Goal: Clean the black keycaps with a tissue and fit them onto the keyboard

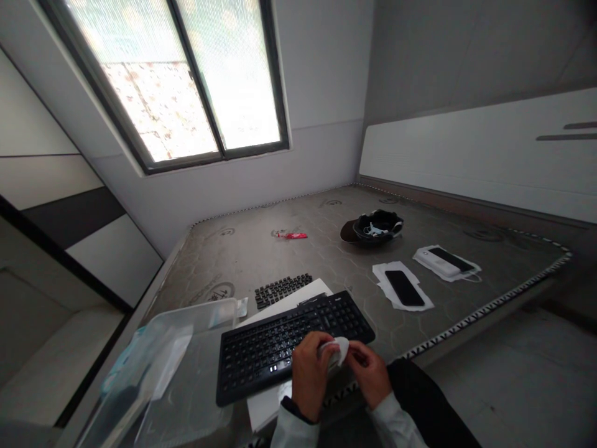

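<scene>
My left hand point(310, 368) and my right hand point(371, 376) are close together over the near edge of a black keyboard point(254, 354). Both have their fingers closed on a small white piece that looks like tissue or cloth point(343, 346). Its exact kind is hard to make out. The keyboard lies tilted across white paper point(265, 407), with bare key positions showing among its dark keys. Just behind it, loose black keycaps point(282, 290) are set out in rows on the mattress.
A clear plastic box point(200, 367) stands at the left. To the right, a black phone point(405, 288) lies on white tissue, near a white device with a black strip point(443, 261) on another tissue. Farther back are a dark cap point(357, 231) and a red packet point(293, 236) on the mattress point(247, 249).
</scene>
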Demonstrator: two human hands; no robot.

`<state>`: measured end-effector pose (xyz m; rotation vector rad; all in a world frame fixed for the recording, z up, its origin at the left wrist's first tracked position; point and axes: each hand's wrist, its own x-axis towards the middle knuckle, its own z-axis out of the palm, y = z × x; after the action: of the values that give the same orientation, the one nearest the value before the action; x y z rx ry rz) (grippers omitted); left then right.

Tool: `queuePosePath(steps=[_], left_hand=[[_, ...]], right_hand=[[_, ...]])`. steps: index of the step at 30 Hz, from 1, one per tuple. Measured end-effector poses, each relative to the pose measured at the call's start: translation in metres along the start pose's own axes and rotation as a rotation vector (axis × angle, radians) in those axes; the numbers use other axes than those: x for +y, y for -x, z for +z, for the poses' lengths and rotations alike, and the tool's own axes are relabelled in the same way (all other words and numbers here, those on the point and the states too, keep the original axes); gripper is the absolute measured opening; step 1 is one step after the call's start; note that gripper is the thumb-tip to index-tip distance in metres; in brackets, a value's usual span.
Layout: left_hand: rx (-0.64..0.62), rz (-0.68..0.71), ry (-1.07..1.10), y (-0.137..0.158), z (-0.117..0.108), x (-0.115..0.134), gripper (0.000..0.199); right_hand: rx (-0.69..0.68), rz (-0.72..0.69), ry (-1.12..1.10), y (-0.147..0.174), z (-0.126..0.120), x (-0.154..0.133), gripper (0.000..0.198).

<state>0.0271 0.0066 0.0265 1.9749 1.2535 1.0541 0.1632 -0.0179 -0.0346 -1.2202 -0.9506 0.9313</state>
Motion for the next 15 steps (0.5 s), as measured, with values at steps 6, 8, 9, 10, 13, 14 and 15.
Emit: queuePosePath(steps=[6,8,9,10,13,14,15], left_hand=[[0.005,-0.019,0.009,-0.0003,0.0011,0.0009,0.009],[-0.014,-0.022,0.032,-0.0012,0.0000,0.0016,0.008],[-0.032,-0.023,0.045,-0.0017,-0.0009,0.0019,0.007],[-0.051,-0.025,0.057,-0.0021,-0.0017,0.0021,0.007],[-0.079,-0.027,0.082,-0.0026,-0.0032,0.0017,0.007],[-0.075,-0.022,0.085,-0.0025,-0.0031,0.0011,0.008],[-0.069,-0.014,0.084,-0.0023,-0.0027,0.0002,0.009]], right_hand=[[0.005,-0.013,0.045,-0.0007,-0.0020,0.0044,0.026],[-0.019,-0.019,0.074,-0.0003,-0.0037,0.0046,0.026],[-0.029,-0.022,0.084,-0.0001,-0.0045,0.0044,0.026],[-0.039,-0.024,0.088,0.0001,-0.0051,0.0041,0.026],[-0.070,-0.027,0.083,0.0001,-0.0057,0.0031,0.027],[-0.072,-0.027,0.080,-0.0002,-0.0056,0.0031,0.027],[-0.070,-0.027,0.076,-0.0006,-0.0054,0.0032,0.026]])
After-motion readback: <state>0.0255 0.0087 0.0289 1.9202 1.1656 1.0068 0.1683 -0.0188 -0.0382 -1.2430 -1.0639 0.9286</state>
